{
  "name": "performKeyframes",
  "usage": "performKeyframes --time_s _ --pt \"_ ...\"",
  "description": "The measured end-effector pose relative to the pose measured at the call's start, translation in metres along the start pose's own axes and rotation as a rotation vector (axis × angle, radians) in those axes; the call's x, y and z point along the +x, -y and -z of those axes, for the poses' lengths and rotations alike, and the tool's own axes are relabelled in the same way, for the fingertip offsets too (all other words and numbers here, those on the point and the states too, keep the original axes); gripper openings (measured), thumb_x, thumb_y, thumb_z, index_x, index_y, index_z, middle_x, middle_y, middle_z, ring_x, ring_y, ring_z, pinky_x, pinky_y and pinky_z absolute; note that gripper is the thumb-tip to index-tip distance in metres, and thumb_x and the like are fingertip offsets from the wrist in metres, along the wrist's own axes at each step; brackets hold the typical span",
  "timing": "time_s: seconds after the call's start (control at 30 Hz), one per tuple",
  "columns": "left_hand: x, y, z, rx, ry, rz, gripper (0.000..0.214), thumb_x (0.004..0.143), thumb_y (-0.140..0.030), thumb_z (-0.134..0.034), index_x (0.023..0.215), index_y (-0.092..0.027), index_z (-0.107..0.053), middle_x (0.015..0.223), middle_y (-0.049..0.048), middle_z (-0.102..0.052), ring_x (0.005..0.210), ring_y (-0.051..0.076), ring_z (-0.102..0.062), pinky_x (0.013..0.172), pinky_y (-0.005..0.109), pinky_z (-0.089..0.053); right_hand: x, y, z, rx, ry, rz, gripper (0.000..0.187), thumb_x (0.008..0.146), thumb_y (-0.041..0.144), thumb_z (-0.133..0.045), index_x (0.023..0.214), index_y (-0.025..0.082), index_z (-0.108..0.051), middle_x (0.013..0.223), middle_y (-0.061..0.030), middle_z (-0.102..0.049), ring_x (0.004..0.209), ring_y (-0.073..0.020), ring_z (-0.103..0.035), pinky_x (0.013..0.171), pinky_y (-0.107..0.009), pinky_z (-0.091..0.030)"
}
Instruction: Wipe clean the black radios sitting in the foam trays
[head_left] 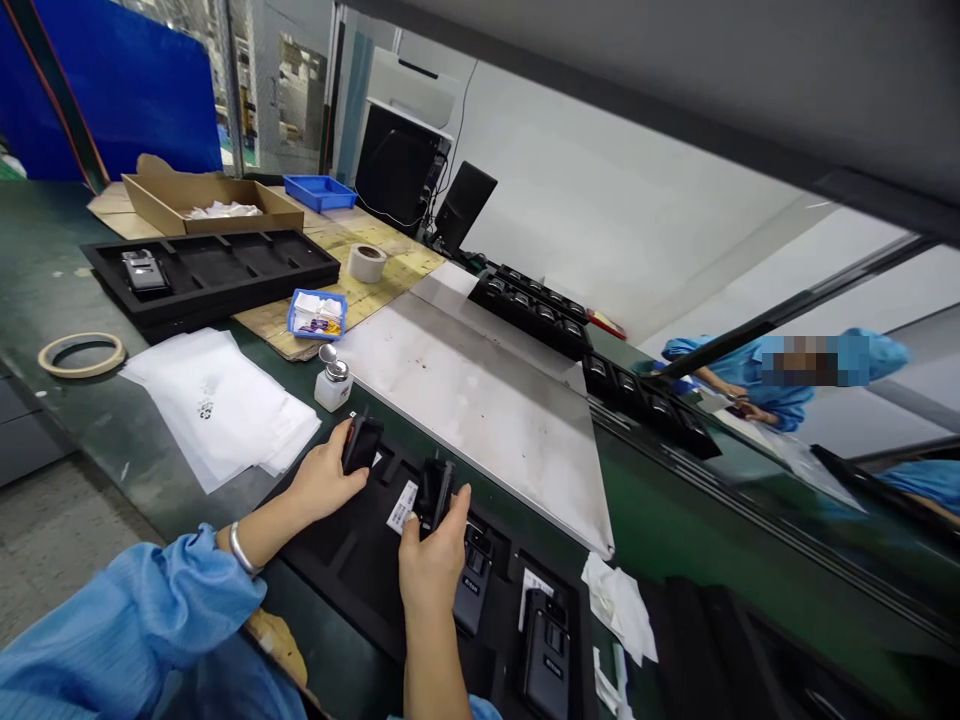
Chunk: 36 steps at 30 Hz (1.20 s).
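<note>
Grasping black device in our left hand, second device in our right hand, over foam tray; bottle stands far side.

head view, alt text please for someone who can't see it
A person's bare left hand and right hand each grip a dark object at a black slotted tray, in which two handheld devices lie. White sheets lie to the left, near a small bottle.
</note>
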<state>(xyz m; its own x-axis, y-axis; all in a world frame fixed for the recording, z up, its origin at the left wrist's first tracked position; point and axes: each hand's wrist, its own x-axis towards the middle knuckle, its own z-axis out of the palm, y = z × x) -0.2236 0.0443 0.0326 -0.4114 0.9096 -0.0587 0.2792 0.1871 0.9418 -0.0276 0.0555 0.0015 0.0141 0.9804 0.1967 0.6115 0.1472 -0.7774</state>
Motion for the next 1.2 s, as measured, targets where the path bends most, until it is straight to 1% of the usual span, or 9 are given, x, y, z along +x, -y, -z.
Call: performKeyframes --time_s 0.07,0.13,0.27,0.37,0.63,0.8,0.93,1.1,1.2 --pt "-0.004 -0.003 -0.001 0.379 -0.008 -0.054 0.08 0.079 -0.028 -0.062 0.151 -0.02 -0.027 0.108 0.0099 -0.068 0.094 0.032 -0.066 0.084 0.041 -0.048 0.001 -0.004 -0.004 -0.063 -0.015 0.042 0.08 0.083 0.027 -0.046 0.154 0.005 -0.016 0.152 -0.0226 -0.032 0.136 -0.0377 -0.038 0.106 -0.051 -0.038" --pt "-0.006 -0.007 -0.002 0.6 -0.025 -0.087 0.079 0.084 -0.029 -0.056 0.154 -0.02 -0.02 0.111 0.012 -0.068 0.095 0.033 -0.067 0.081 0.042 -0.049 0.002 -0.006 -0.008 -0.101 -0.021 0.077 0.077 0.084 0.025 -0.044 0.154 0.005 -0.019 0.149 -0.0229 -0.036 0.134 -0.0374 -0.04 0.105 -0.051 -0.038" --pt "-0.004 -0.017 -0.006 0.859 -0.013 -0.115 0.074 0.087 -0.027 -0.05 0.154 -0.016 -0.02 0.109 0.0154 -0.067 0.094 0.033 -0.066 0.076 0.039 -0.05 0.001 -0.006 -0.01 -0.107 0.0 0.103 0.075 0.083 0.023 -0.044 0.152 0.004 -0.022 0.143 -0.0244 -0.041 0.131 -0.0374 -0.041 0.105 -0.051 -0.037" --pt "-0.001 -0.021 -0.009 0.967 0.033 -0.131 0.073 0.087 -0.023 -0.049 0.154 -0.013 -0.022 0.102 0.0164 -0.066 0.09 0.031 -0.066 0.075 0.038 -0.049 0.001 -0.004 -0.007 -0.067 0.023 0.073 0.079 0.081 0.024 -0.046 0.152 0.005 -0.021 0.145 -0.0241 -0.038 0.133 -0.0374 -0.04 0.105 -0.051 -0.038" --pt "-0.003 -0.006 -0.004 0.834 0.038 -0.159 0.079 0.085 -0.023 -0.05 0.155 -0.017 -0.014 0.114 0.0131 -0.06 0.106 0.028 -0.06 0.081 0.035 -0.048 -0.002 -0.007 0.002 0.058 0.093 -0.039 0.09 0.071 0.022 -0.054 0.154 0.011 -0.021 0.153 -0.017 -0.033 0.139 -0.0342 -0.036 0.112 -0.05 -0.035" --pt "-0.005 -0.001 -0.001 0.8 0.064 -0.169 0.084 0.081 -0.02 -0.051 0.155 -0.019 -0.012 0.12 0.0117 -0.058 0.11 0.027 -0.058 0.08 0.034 -0.047 -0.004 -0.009 0.012 0.238 0.232 -0.137 0.099 0.065 0.019 -0.054 0.156 0.018 -0.015 0.155 -0.0117 -0.031 0.143 -0.029 -0.031 0.118 -0.049 -0.027" --pt "-0.004 0.0 -0.002 0.768 0.068 -0.191 0.086 0.079 -0.018 -0.051 0.156 -0.02 -0.011 0.125 0.0116 -0.056 0.114 0.027 -0.056 0.081 0.034 -0.048 -0.005 -0.011 0.016 0.35 0.299 -0.169 0.097 0.068 0.021 -0.053 0.156 0.02 -0.013 0.158 -0.0097 -0.027 0.145 -0.0267 -0.029 0.119 -0.048 -0.024" --pt "-0.002 0.005 -0.003 0.684 0.081 -0.205 0.087 0.079 -0.015 -0.051 0.156 -0.019 -0.011 0.125 0.0126 -0.056 0.117 0.028 -0.054 0.09 0.037 -0.049 -0.004 -0.011 0.015 0.257 0.287 -0.149 0.088 0.076 0.027 -0.054 0.156 0.018 -0.018 0.156 -0.0099 -0.03 0.144 -0.0286 -0.031 0.117 -0.05 -0.027" --pt "-0.001 0.009 -0.005 0.573 0.061 -0.265 0.083 0.082 -0.012 -0.048 0.156 -0.017 -0.011 0.129 0.0147 -0.054 0.121 0.028 -0.053 0.098 0.041 -0.048 -0.005 -0.012 0.012 0.199 0.257 -0.13 0.084 0.082 0.036 -0.053 0.156 0.017 -0.017 0.156 -0.0113 -0.03 0.143 -0.0306 -0.032 0.115 -0.051 -0.03"
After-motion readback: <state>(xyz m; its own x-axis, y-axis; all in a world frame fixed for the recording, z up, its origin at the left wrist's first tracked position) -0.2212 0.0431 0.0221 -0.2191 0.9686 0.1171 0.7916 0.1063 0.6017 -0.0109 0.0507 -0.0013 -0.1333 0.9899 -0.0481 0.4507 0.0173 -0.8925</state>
